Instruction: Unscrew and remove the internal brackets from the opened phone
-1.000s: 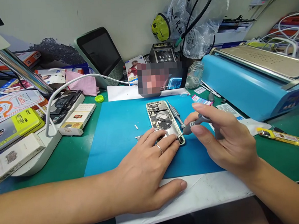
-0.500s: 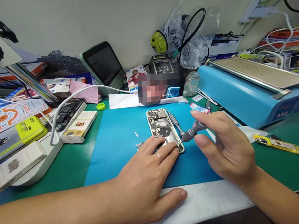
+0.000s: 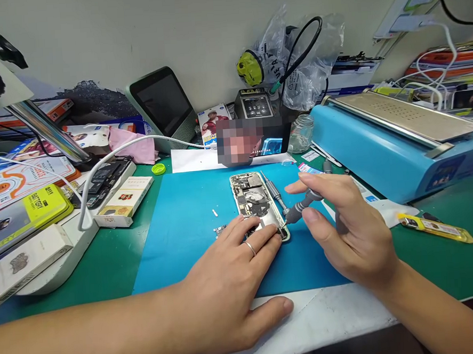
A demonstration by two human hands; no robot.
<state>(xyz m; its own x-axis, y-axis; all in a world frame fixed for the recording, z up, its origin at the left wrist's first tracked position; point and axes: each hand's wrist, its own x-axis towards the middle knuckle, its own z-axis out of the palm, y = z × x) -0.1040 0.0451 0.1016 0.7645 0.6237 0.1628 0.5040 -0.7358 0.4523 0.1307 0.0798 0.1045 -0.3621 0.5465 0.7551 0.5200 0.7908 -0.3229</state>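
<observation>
An opened phone point(image 3: 255, 197) with its insides showing lies on a blue mat point(image 3: 183, 228). My left hand point(image 3: 231, 284) lies flat with its fingers stretched over the phone's near end, a ring on one finger. My right hand point(image 3: 347, 229) pinches a grey screwdriver point(image 3: 300, 208) between thumb and fingers, its tip at the phone's near right corner. A second screwdriver point(image 3: 275, 190) lies on the mat along the phone's right side. Small loose parts point(image 3: 218, 230) sit on the mat left of the phone.
A large blue machine point(image 3: 394, 135) stands at the right, a yellow cutter point(image 3: 435, 227) in front of it. Boxes point(image 3: 123, 200), a white cable point(image 3: 99, 158) and packets crowd the left. A tablet point(image 3: 160, 104), a glass jar point(image 3: 301, 132) and a soldering station point(image 3: 256, 106) stand at the back.
The view has shifted slightly. My right hand has tilted the screwdriver's tip down to the phone's near right corner. My left hand has stayed on the phone.
</observation>
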